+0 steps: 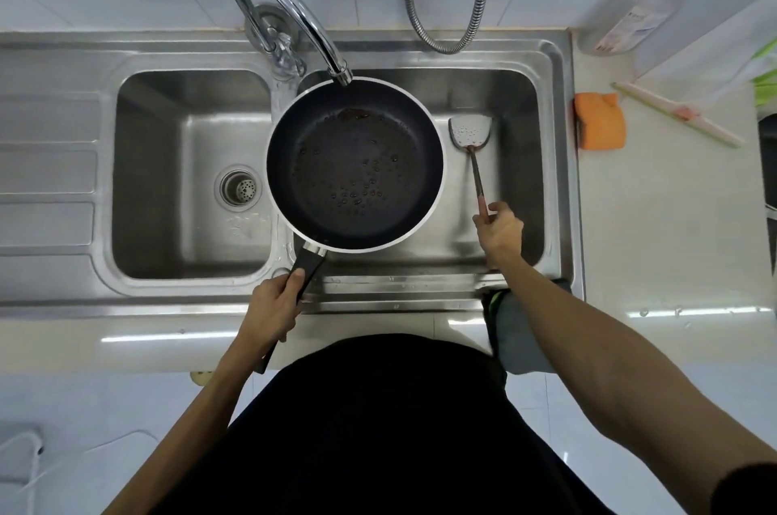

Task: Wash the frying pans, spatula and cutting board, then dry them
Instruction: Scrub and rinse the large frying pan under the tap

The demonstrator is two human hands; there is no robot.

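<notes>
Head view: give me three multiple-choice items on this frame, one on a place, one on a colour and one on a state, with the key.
1. Where is the spatula?
A) in the right basin
B) in the left basin
C) on the counter

2. What colour is the sponge?
A) blue
B) orange
C) white

3. What is the left hand doing?
A) hanging open
B) gripping the pan by its handle
C) pressing the tap

Key:
1 A: its blade sits within that basin beside the pan, and the right hand holds its handle.
2 B: it shows orange, lying right of the sink.
3 B: the hand wraps round the black handle.
</notes>
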